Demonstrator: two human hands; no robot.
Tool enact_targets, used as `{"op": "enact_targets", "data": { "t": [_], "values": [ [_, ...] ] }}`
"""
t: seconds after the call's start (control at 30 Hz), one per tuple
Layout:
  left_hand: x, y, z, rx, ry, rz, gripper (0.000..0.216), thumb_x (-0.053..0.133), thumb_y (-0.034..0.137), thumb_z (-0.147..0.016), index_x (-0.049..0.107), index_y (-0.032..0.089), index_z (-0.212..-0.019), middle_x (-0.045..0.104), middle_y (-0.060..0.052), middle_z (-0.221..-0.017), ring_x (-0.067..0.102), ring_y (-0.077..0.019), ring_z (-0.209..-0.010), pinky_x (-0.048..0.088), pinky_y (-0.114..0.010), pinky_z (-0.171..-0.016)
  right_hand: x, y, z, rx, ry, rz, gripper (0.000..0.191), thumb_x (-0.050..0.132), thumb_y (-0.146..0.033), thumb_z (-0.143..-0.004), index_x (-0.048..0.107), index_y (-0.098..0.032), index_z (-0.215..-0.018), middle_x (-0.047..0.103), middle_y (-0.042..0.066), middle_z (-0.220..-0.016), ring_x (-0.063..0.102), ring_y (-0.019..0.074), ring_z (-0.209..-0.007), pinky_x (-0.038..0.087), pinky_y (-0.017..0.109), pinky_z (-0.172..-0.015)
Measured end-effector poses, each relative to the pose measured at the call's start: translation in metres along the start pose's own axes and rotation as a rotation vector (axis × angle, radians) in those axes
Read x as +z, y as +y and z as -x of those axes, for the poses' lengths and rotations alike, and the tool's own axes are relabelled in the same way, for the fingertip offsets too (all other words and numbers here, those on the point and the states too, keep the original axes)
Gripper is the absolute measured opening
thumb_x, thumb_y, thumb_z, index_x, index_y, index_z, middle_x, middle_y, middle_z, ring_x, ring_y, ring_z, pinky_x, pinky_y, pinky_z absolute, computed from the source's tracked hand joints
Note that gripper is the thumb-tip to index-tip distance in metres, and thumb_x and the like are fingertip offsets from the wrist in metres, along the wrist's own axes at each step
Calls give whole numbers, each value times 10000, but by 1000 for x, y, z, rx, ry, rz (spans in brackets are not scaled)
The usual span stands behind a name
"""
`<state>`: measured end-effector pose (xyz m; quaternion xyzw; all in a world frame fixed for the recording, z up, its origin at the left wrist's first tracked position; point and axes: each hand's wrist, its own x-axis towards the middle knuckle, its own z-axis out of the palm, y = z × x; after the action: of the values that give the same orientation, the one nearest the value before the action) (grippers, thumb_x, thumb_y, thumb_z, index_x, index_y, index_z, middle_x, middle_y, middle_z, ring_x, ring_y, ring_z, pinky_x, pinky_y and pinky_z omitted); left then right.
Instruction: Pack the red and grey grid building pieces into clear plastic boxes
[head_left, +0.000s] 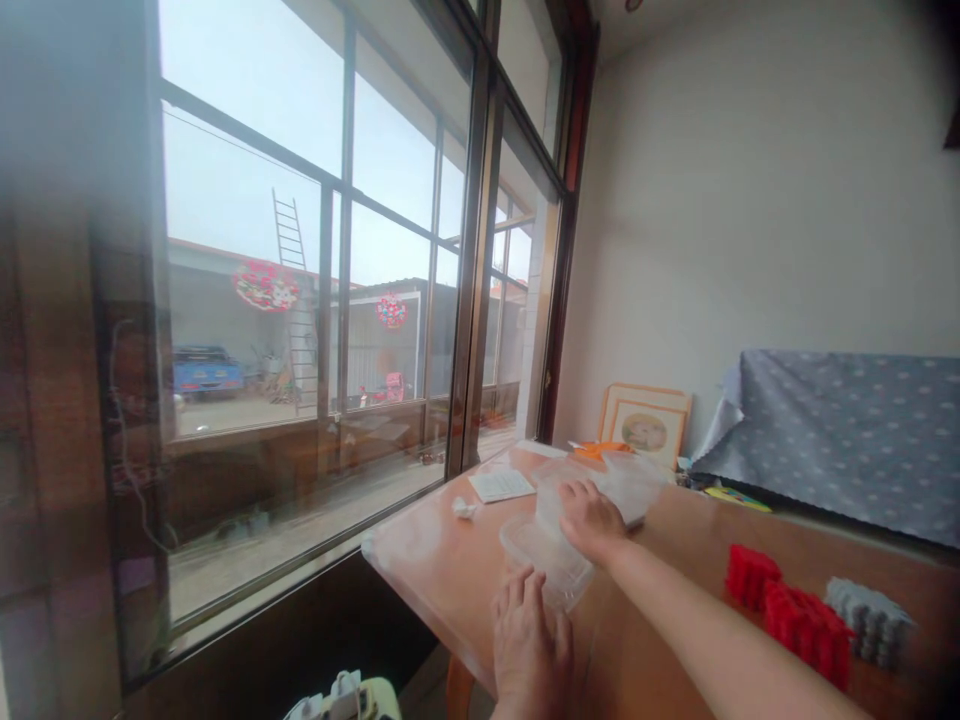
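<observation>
- Head view: a wooden table (682,590) is shown beside a large window (390,300), with two bare hands extended over it.
- Right hand (592,518): fingers are bent over a clear plastic container (550,503); whether it is gripped or merely touched cannot be determined.
- Left hand (529,632): fingers are extended and slightly bent, with nothing seen enclosed; it is placed at the near edge of a shallow clear plastic piece (544,550), contact being uncertain.
- Plastic items: the shallow piece is positioned on the table between the hands, with the container just beyond it; further clear plastic (641,482) is seen beyond the right hand.
- Toward the window: a printed sheet (501,486) and a crumpled white scrap (463,509) are laid on the table.
- Right side: two red ridged objects (808,625) and a grey ridged one (870,615) are grouped on the tabletop.
- Background: a framed picture (645,432) is leaned near the wall; a dotted grey cloth (847,440) is draped to its right.
</observation>
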<state>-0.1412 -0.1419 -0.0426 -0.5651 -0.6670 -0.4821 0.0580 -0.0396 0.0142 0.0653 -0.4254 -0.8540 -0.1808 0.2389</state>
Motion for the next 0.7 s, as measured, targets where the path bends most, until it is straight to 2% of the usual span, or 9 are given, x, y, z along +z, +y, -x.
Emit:
{"op": "enact_targets", "data": {
  "t": [0.27, 0.5, 0.6, 0.7],
  "values": [
    [-5, 6, 2, 2, 21, 26, 367, 558, 178, -825, 628, 221, -1183, 625, -95, -1276, 553, -295, -1196, 436, -484, -1048, 0, 28, 17, -44, 46, -105, 343, 479, -160, -924, 632, -210, -1227, 676, 86, -1207, 550, 241, -1144, 437, 333, -978],
    [0, 2, 1, -25, 1, 26, 392, 550, 216, -851, 595, 186, -1239, 620, -127, -1286, 557, -301, -1215, 436, -500, -1069, -11, 33, 17, -57, 140, -187, 358, 421, -177, -964, 614, -187, -1266, 690, 98, -1206, 570, 236, -1168, 446, 372, -1035],
    [3, 1, 2, -64, 56, 46, 530, 530, 265, -892, 457, 145, -1403, 537, -178, -1408, 484, -314, -1337, 395, -502, -1123, -22, 23, 25, -137, 178, -254, 364, 423, -213, -981, 586, -225, -1306, 666, 66, -1266, 562, 211, -1198, 437, 355, -1073],
    [4, 2, 2, -93, 152, 78, 721, 524, 268, -910, 204, 149, -1545, 362, -193, -1560, 318, -296, -1473, 341, -481, -1178, -30, 8, 37, -297, 213, -383, 387, 430, -223, -981, 557, -258, -1344, 660, 60, -1270, 547, 216, -1239, 434, 389, -1094]
  ]
}}
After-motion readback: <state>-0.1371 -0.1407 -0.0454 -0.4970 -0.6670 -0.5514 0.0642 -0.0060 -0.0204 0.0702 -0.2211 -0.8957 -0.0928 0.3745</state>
